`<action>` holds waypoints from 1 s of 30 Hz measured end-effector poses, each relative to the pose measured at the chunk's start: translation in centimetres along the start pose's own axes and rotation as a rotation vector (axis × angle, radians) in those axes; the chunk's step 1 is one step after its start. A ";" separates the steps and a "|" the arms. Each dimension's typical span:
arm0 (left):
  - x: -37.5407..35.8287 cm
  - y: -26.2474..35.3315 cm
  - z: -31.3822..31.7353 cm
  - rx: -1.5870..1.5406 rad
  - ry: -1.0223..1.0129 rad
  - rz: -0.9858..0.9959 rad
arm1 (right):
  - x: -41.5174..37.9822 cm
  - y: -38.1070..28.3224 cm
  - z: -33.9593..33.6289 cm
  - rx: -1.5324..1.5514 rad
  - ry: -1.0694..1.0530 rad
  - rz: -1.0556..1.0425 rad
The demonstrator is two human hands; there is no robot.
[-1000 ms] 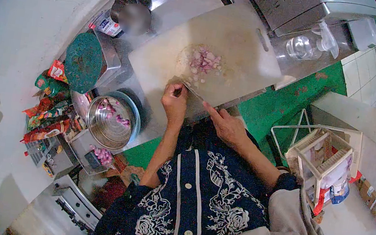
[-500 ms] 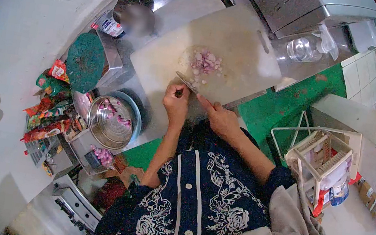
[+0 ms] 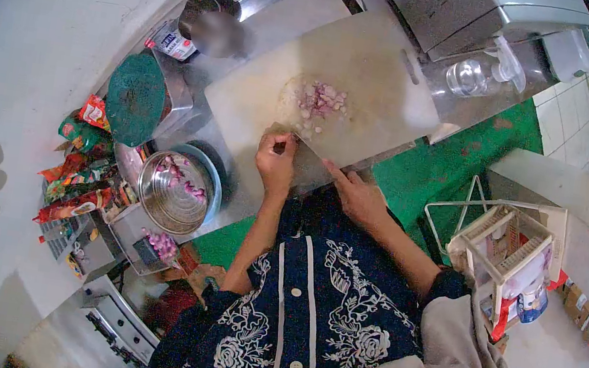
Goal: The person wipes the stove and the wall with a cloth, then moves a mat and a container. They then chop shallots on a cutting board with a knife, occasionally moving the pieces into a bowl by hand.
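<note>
On the white cutting board (image 3: 397, 55) lies a small heap of chopped pinkish-purple shallots (image 3: 320, 100). At the board's near edge my left hand (image 3: 276, 162) is closed in a pinch, and what its fingers hold is too small to make out. My right hand (image 3: 362, 200) is wrapped round a knife (image 3: 309, 147), its index finger stretched along it. The blade points toward my left fingertips, close to them and just below the chopped pieces.
To the left, a round steel pan (image 3: 172, 200) holds several purple shallots inside a blue basin (image 3: 216, 191). More shallots (image 3: 162, 244) lie below it. Colourful packets (image 3: 74, 204) and a green round lid (image 3: 135, 99) stand further left. A clear spray bottle (image 3: 470, 77) is right.
The knife has drawn back toward my body and to the right, with my right hand shifting slightly down. My left hand stays nearly in place.
</note>
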State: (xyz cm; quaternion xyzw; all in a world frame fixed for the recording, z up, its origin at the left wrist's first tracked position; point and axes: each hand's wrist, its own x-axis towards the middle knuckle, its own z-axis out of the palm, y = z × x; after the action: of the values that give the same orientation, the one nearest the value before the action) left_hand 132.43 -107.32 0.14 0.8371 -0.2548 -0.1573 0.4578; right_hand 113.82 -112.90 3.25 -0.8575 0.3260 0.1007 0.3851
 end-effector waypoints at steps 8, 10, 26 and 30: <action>0.1 -0.4 0.1 -0.077 0.006 0.011 | 0.8 0.4 1.6 0.171 0.159 -0.084; 0.0 0.0 0.2 -0.089 0.011 0.001 | 0.0 0.6 1.1 0.116 0.093 -0.049; 0.1 -1.6 0.3 -0.027 0.017 0.051 | -1.1 0.3 0.3 -0.025 0.096 -0.113; -0.1 -1.2 0.3 -0.016 0.026 0.029 | -1.1 0.1 0.1 -0.035 0.066 -0.094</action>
State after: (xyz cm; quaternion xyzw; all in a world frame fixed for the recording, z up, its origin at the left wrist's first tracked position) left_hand 132.57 -106.96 -1.10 0.8316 -0.2597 -0.1416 0.4700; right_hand 112.94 -112.34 3.62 -0.8814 0.2959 0.0596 0.3634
